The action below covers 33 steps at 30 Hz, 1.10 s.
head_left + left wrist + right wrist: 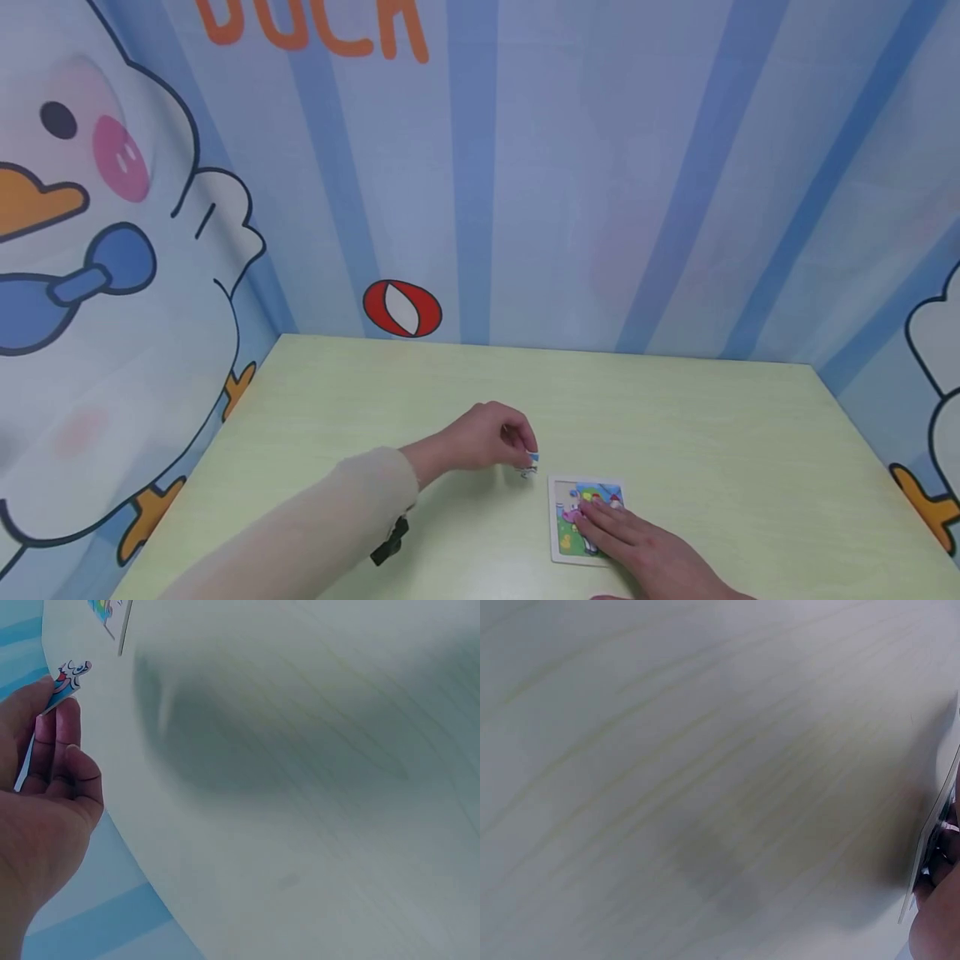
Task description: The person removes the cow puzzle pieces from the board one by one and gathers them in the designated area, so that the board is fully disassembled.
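My left hand [486, 439] pinches a small jigsaw piece [529, 471] between thumb and fingers, just left of the puzzle. The left wrist view shows that the jigsaw piece [69, 679] is blue and white with a touch of red and an irregular outline. A framed picture puzzle [553, 525] with a white border lies on the table, with a bare beige patch at its upper left. My right hand [648, 546] rests on the puzzle with extended fingers, covering its lower right part. At the right wrist view's edge, the puzzle frame [928, 832] appears edge-on beside the fingers.
The pale yellow-green table [360, 392] reaches back to a blue striped curtain [547, 167]. Printed on the curtain are a large white duck [112, 400] at left and a red and white ball [402, 308]. A dark strap [390, 542] hangs under the left sleeve.
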Available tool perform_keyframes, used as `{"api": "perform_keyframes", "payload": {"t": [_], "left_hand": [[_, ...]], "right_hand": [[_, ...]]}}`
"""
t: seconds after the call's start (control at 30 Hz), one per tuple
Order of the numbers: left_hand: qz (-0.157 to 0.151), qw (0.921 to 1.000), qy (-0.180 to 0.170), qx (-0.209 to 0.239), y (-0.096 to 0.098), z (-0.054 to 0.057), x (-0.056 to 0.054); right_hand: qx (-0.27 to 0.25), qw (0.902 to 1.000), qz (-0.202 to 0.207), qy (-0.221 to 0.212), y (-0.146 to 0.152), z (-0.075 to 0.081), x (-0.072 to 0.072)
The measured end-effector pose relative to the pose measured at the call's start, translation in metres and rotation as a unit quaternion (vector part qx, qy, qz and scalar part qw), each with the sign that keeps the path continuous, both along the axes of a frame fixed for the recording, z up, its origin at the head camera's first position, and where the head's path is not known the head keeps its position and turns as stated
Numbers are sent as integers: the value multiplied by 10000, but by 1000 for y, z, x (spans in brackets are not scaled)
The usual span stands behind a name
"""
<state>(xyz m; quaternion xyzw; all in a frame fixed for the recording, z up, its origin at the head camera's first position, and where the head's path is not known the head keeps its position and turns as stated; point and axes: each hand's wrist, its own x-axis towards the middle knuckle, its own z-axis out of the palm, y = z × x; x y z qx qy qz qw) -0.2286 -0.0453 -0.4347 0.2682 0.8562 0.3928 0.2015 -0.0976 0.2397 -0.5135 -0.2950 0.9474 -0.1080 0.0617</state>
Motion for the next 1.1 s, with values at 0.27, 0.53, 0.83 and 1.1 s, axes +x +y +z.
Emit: {"api": "perform_keyframes", "payload": {"t": [0.27, 0.53, 0.83, 1.1], "left_hand": [[127, 9998, -56, -104, -17, -1, -5], [180, 9998, 32, -46, -38, -3, -11], [338, 9993, 41, -137, -69, -8, -18], [553, 9982, -31, -238, -86, -9, -16]], "right_hand": [[24, 9991, -118, -416, -2, 3, -2], [50, 9997, 176, -131, 3, 0, -3], [-50, 9986, 369, 368, 5, -6, -4], [4, 9995, 204, 246, 4, -5, -1]]}}
